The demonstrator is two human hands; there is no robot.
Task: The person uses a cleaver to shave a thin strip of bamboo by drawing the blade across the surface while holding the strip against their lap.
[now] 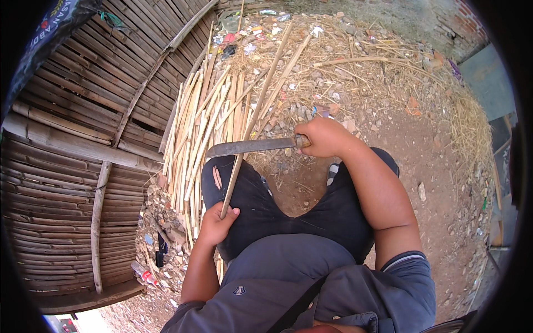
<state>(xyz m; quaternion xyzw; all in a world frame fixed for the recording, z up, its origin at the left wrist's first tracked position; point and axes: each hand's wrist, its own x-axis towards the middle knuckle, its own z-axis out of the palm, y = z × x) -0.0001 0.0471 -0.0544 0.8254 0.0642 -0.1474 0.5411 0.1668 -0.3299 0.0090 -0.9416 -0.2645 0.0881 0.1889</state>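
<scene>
In my left hand (pixel 218 223), closed near my left thigh, is the near end of a long bamboo strip (pixel 254 117). The strip slants up and away to the right, over the ground. My right hand (pixel 323 139) is wrapped round the wooden handle of a machete (pixel 252 145). Its broad, dark blade points left and crosses the strip just beyond my left knee. From this view I cannot tell whether the blade touches the strip. Left of my knees lies a pile of pale split bamboo strips (pixel 191 130).
A bamboo slat wall (pixel 72 205) rises close on the left. Straw and litter (pixel 355 72) cover the ground ahead, before a brick wall (pixel 466 25). A plastic bottle (pixel 145 274) lies at lower left. Grey panels (pixel 488 83) stand at the far right.
</scene>
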